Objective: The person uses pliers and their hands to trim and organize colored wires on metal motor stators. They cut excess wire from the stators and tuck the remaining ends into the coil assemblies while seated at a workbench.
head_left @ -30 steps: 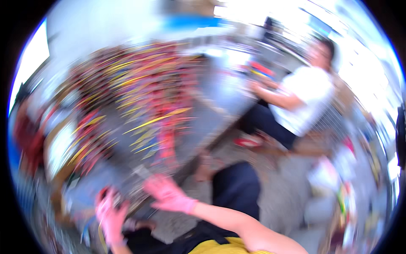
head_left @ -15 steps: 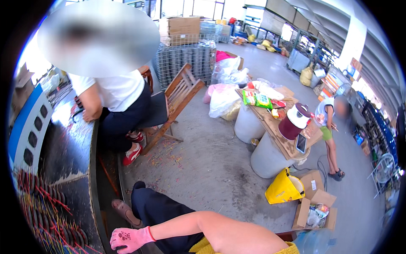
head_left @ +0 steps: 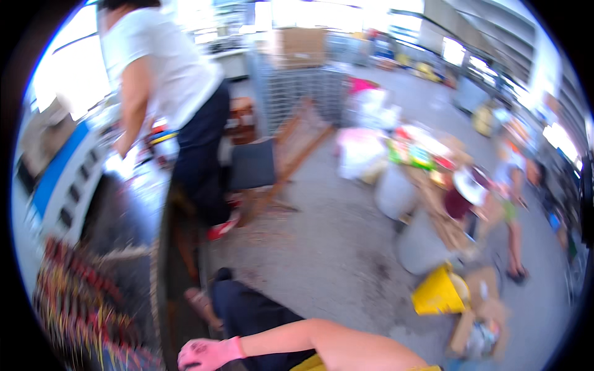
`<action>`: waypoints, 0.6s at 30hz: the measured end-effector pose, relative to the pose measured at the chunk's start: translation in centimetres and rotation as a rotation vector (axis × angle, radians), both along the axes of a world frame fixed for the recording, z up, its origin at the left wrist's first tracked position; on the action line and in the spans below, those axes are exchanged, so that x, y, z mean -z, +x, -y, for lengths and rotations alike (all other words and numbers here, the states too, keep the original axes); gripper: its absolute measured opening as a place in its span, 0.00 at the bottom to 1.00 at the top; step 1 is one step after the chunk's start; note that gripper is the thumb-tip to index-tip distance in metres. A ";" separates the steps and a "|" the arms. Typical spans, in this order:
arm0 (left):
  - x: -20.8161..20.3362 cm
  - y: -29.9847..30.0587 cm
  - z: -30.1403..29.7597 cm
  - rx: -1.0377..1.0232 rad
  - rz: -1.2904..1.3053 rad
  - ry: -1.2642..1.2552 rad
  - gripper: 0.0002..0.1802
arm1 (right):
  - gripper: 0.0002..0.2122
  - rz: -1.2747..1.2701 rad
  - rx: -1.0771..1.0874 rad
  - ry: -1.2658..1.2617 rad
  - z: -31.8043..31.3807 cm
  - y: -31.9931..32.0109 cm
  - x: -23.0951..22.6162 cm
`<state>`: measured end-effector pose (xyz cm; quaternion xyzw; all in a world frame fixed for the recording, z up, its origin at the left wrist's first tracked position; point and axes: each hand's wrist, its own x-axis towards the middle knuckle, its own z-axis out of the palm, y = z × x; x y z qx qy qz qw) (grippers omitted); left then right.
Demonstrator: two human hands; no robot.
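Observation:
My right hand (head_left: 207, 354), in a pink glove, is at the lower edge, beside the dark workbench (head_left: 133, 216). Motion blur and the picture's edge hide how its fingers lie, and nothing shows clearly in them. The nearest things on the bench are rows of dark coils with red and yellow wires (head_left: 93, 303). My left hand is out of view. Across the bench's far part a co-worker in a white shirt (head_left: 170, 68) stands bent forward, one arm reaching down to the bench top.
Behind the co-worker stand a dark-seated chair (head_left: 252, 166) and a tilted wooden folding chair (head_left: 297, 154). To the right, a board on grey drums (head_left: 424, 241) carries packets and a maroon-and-white jug (head_left: 464, 191). A yellow bag (head_left: 440, 290) and open carton (head_left: 479, 334) sit on the floor. Another person (head_left: 512, 185) stands farther right.
The co-worker has risen from the seat and now leans over the bench. My view has swung left, so the surroundings appear farther right and blurred. My gloved hand sits slightly farther right in the picture.

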<state>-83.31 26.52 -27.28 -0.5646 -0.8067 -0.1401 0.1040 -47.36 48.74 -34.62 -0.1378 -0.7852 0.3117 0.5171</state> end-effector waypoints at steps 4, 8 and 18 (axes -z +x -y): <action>1.6 -2.2 -2.9 0.095 -0.007 -0.024 0.40 | 0.15 0.221 -0.324 -0.246 -0.4 0.3 -0.7; 0.0 2.4 -2.8 0.107 -0.109 0.085 0.45 | 0.20 0.438 -0.577 -0.693 -2.3 1.4 -0.9; 3.8 15.4 -5.3 0.432 1.720 0.952 0.48 | 0.28 -0.749 -1.523 -1.491 8.1 -8.2 -9.8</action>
